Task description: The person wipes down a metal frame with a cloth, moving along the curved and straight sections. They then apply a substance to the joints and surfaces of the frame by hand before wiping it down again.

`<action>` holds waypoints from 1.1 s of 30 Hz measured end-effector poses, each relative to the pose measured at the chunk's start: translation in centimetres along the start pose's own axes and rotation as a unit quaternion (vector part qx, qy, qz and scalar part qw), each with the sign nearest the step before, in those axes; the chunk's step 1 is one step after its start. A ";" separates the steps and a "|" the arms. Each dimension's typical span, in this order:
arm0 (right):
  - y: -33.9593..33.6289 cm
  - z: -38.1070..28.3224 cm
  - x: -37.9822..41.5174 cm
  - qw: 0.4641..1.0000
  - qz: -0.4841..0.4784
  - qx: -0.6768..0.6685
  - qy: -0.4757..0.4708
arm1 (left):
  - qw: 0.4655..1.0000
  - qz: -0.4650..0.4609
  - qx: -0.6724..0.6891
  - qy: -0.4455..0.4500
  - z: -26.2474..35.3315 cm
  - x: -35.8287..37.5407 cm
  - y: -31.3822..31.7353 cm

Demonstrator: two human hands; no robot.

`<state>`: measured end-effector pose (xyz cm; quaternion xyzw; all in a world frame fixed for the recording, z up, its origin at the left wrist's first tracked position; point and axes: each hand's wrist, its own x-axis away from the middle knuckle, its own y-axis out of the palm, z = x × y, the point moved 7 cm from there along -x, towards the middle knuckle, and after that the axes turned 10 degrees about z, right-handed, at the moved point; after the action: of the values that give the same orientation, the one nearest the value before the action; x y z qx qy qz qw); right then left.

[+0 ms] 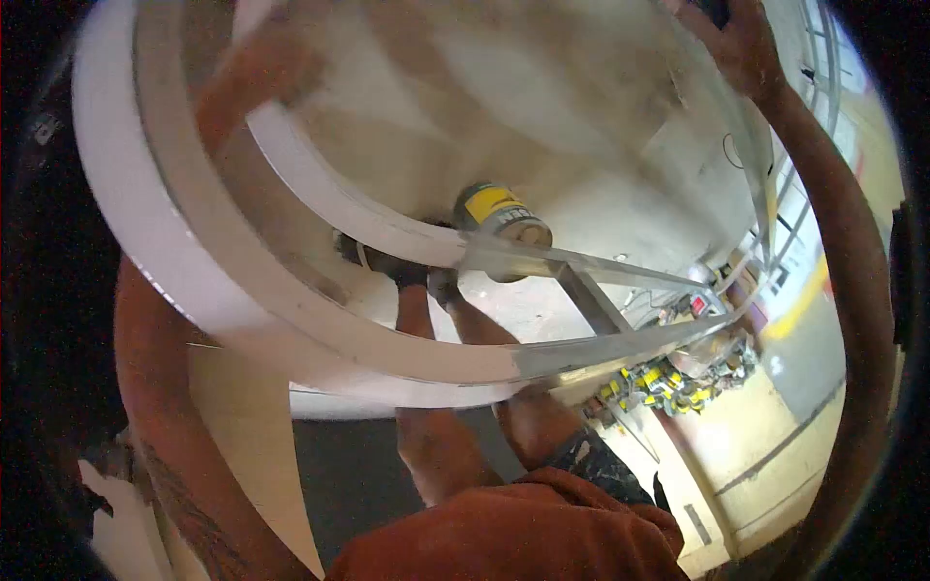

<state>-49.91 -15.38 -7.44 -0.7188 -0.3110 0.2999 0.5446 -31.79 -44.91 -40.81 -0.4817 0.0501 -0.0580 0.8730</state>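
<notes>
A large curved frame surrounds my legs, with pale board facing on its left part and bare metal studs on the right. My left arm passes behind the pale curved band, and my left hand is smeared by motion near the band's inner upper end. At the top right, my right hand is raised, partly cut off by the view's edge. Something dark shows between its thumb and fingers, and I cannot tell what it is.
A bucket with a yellow label stands on the dusty floor inside the curve. Yellow-and-black items and other clutter lie in a heap to the right. A dark mat lies by my legs. Metal framing rises at the far right.
</notes>
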 end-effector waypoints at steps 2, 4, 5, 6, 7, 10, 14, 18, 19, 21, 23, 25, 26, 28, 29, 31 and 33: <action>0.4 0.4 0.0 1.000 -0.008 -0.007 0.028 | 1.000 0.004 -0.003 -0.018 -1.4 -1.5 -0.7; 0.1 -0.2 -0.2 0.999 0.001 -0.026 -0.030 | 1.000 -0.006 -0.009 -0.020 -1.1 -0.2 -1.1; -0.3 -0.1 -0.2 0.999 -0.001 -0.027 -0.028 | 1.000 -0.017 -0.014 -0.015 0.5 1.5 -0.6; -0.6 -0.5 -0.2 0.999 -0.027 -0.022 -0.019 | 0.999 -0.032 -0.015 -0.004 2.9 3.4 -0.3; -0.5 -0.6 0.1 0.998 -0.054 -0.018 -0.008 | 0.999 -0.050 -0.013 0.006 5.6 5.6 0.0; 0.6 0.2 0.0 0.997 0.004 -0.080 -0.009 | 0.993 -0.114 -0.001 0.032 15.8 11.5 2.7; -0.3 -1.4 -0.5 0.998 -0.001 -0.040 -0.045 | 0.978 -0.207 -0.002 -0.011 27.2 17.4 9.8; 0.0 -1.4 -0.5 0.999 -0.028 -0.045 0.012 | 0.978 -0.204 0.003 -0.037 34.6 18.1 14.9; -0.1 -1.3 -0.4 0.998 0.010 -0.031 -0.048 | 0.970 -0.239 -0.006 -0.047 36.1 17.4 16.0; -1.0 -2.7 -0.6 1.000 -0.028 0.006 0.007 | 0.992 -0.056 0.093 -0.063 36.9 17.1 16.1; -0.4 -1.7 -1.1 0.995 -0.064 0.044 0.060 | 0.992 -0.032 0.119 -0.004 36.4 16.2 13.4; -0.3 -1.0 -0.9 0.999 0.024 -0.004 -0.043 | 0.989 -0.079 0.109 0.054 34.1 16.3 10.6; 0.6 1.2 -0.4 0.998 -0.054 0.003 0.041 | 0.984 -0.135 0.116 0.027 30.8 17.4 10.0; 0.1 0.4 -0.7 0.998 -0.040 0.015 0.037 | 0.977 -0.186 0.102 0.017 23.0 17.2 5.8; -0.2 0.0 -0.8 0.998 -0.037 0.032 0.041 | 0.979 -0.184 0.084 0.030 18.9 16.1 2.3; -0.9 -0.4 -1.3 0.998 -0.019 -0.044 0.037 | 0.986 -0.160 0.039 0.029 11.6 12.8 -3.0; -0.3 0.5 -1.2 0.992 -0.084 -0.042 0.085 | 0.993 -0.114 0.015 0.024 5.9 7.8 -8.1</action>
<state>-51.07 -15.96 -7.16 -0.7351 -0.3354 0.1776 0.5618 -23.70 -45.45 -31.05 -0.4696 0.0149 -0.1691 0.8664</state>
